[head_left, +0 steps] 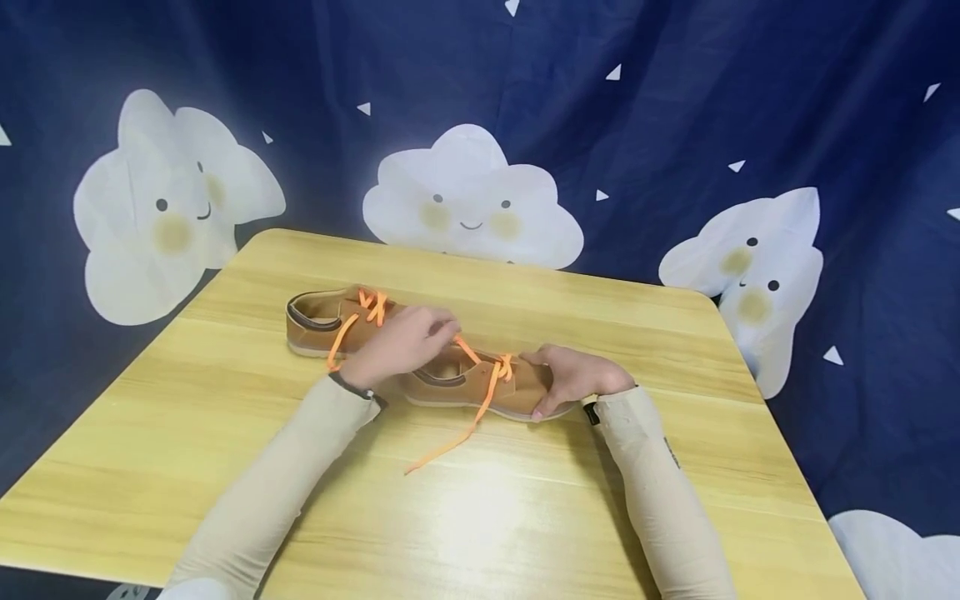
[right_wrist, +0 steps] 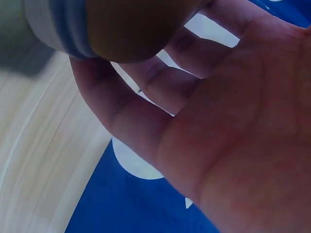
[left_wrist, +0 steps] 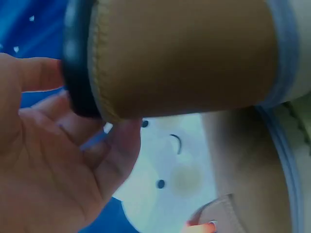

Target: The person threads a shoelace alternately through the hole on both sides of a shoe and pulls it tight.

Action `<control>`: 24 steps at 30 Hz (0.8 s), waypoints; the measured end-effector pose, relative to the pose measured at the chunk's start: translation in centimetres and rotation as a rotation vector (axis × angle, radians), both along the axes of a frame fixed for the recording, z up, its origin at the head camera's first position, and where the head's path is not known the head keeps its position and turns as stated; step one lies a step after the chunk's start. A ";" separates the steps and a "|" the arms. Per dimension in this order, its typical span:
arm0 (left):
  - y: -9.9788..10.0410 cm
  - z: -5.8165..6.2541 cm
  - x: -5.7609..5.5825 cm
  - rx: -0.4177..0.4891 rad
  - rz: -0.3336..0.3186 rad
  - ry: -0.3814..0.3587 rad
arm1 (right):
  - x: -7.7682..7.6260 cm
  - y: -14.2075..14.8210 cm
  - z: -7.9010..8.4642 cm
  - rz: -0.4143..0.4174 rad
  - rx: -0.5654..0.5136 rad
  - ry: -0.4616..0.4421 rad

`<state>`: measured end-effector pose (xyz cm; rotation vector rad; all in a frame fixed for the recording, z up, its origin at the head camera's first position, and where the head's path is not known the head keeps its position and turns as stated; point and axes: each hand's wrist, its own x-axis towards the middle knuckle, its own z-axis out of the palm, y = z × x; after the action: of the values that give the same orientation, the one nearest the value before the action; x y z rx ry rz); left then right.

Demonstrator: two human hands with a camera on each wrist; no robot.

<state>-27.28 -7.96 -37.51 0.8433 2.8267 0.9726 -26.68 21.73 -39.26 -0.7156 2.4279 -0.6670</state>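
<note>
Two brown lace-up shoes with orange laces lie on the table, toes to the right. At the heel of the nearer shoe [head_left: 465, 390] is my left hand [head_left: 405, 340], its fingers curled about the dark-padded heel collar [left_wrist: 80, 58]. My right hand [head_left: 581, 375] grips that shoe's toe, thumb on the near side and fingers on the far side. One loose lace [head_left: 442, 450] trails toward me; another lace end passes close to my left fingertips. Behind my left hand stands the farther shoe [head_left: 311, 333], its toe hidden by that hand.
The wooden table [head_left: 337, 517] lies under both shoes. Beyond its back edge hangs a dark blue curtain [head_left: 315, 83] with white smiling clouds and small triangles.
</note>
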 end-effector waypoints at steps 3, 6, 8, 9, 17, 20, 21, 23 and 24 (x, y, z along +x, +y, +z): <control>-0.5 -0.3 -0.6 0.049 -0.016 -0.064 | 0.0 0.1 -0.1 -0.007 -0.004 -0.005; -0.5 -0.7 -0.9 0.033 -0.029 -0.083 | 0.0 0.3 -0.2 -0.026 0.010 0.002; -0.4 -1.3 -1.1 -0.009 -0.070 -0.076 | 0.0 0.4 -0.2 -0.024 0.007 0.004; -0.4 -1.5 -1.2 -0.033 -0.097 -0.070 | 0.0 0.4 -0.2 -0.030 0.011 0.006; 0.2 -2.2 -1.3 -0.018 -0.222 0.084 | 0.1 0.3 -0.2 -0.021 0.020 0.019; 0.2 -2.1 -1.4 -0.033 -0.181 0.150 | 0.1 0.3 -0.2 -0.026 0.018 0.015; 0.2 -2.1 -1.4 -0.040 -0.168 0.171 | 0.0 0.3 -0.1 -0.027 0.017 0.012; 0.2 -2.1 -1.4 -0.061 -0.154 0.209 | 0.0 0.3 -0.1 -0.022 0.007 0.001; 0.2 -2.0 -1.4 -0.070 -0.148 0.227 | 0.0 0.4 -0.1 -0.019 0.005 0.000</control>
<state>-28.67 -7.80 -39.53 1.2058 2.9065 0.8007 -26.72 22.08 -39.35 -0.6919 2.4384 -0.6677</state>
